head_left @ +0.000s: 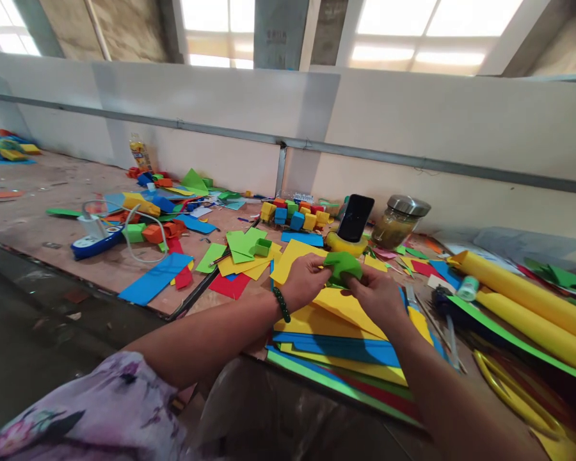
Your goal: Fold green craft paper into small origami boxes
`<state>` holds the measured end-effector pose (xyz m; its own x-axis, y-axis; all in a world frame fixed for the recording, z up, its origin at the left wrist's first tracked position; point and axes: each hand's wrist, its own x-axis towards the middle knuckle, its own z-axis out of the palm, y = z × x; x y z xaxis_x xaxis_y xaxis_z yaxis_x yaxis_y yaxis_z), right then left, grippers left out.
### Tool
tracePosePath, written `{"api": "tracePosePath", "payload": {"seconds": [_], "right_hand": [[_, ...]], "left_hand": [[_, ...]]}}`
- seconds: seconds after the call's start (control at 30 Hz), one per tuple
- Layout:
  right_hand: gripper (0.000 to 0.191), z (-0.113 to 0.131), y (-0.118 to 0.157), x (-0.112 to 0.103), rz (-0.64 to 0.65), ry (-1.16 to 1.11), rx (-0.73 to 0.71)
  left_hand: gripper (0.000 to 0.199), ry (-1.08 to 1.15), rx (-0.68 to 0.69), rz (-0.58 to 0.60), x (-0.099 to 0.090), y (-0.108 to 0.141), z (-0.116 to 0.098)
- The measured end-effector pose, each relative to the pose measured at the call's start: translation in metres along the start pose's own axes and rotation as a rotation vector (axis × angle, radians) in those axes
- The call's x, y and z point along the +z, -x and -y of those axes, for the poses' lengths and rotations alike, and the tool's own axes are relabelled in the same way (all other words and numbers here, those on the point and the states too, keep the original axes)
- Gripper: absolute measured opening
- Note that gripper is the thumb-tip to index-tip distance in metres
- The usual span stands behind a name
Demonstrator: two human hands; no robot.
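Between my two hands is a small piece of green paper [344,267], bent into a curved shape. My left hand [310,282], with a dark beaded bracelet on the wrist, pinches its left edge. On the opposite side my right hand [377,294] grips the lower right edge; some of its fingertips are hidden behind the paper. Both hands are just above a stack of coloured sheets [336,349], yellow on top with blue, green and red below. A small open green paper box [262,247] sits on green and yellow scraps to the left.
Several coloured paper cubes [296,221] stand near the wall. Beside them are a phone [356,218] on a yellow stand and a glass jar [399,223] with a metal lid. Yellow rolls [532,301] lie at right, above yellow-handled scissors [513,390]. A blue-and-white power strip [96,240] is at left.
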<state>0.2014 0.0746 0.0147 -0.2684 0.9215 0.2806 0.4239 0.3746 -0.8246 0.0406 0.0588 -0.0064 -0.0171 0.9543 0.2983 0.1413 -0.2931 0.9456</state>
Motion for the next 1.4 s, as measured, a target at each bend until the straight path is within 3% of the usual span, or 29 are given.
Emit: {"api": "tracePosePath", "payload": {"seconds": [0.13,0.37,0.47,0.6,0.77,0.93,1.13,1.23,1.4], "right_hand": [[0.014,-0.002,-0.001,-0.001,-0.029,0.052,-0.038],[0.02,0.006,0.001,0.003,-0.114,-0.094,-0.061],[0.023,0.008,0.002,0.0,-0.056,-0.097,-0.074],[0.028,0.01,0.004,-0.011,0.141,-0.102,-0.193],[0.024,0.009,0.003,-0.027,0.325,-0.129,-0.285],[0.02,0.007,0.0,-0.036,0.355,-0.117,-0.295],[0.019,0.007,-0.003,-0.043,0.326,0.141,-0.421],[0.023,0.008,-0.003,-0.044,0.37,0.206,-0.394],[0.032,0.009,-0.003,-0.046,0.511,0.132,-0.29]], "left_hand": [[0.021,0.047,-0.026,-0.007,0.003,0.001,0.001],[0.02,0.125,-0.11,-0.025,0.003,0.003,-0.009],[0.02,0.132,-0.145,-0.052,0.001,0.001,-0.01],[0.021,0.148,-0.206,-0.075,-0.003,-0.003,-0.009],[0.023,0.178,-0.226,0.05,-0.006,-0.003,-0.007],[0.027,0.218,-0.258,0.195,-0.008,0.0,-0.009],[0.037,0.25,-0.307,0.32,-0.01,0.001,-0.008],[0.038,0.252,-0.319,0.371,-0.01,0.001,-0.006],[0.035,0.214,-0.322,0.423,-0.012,0.002,-0.005]]}}
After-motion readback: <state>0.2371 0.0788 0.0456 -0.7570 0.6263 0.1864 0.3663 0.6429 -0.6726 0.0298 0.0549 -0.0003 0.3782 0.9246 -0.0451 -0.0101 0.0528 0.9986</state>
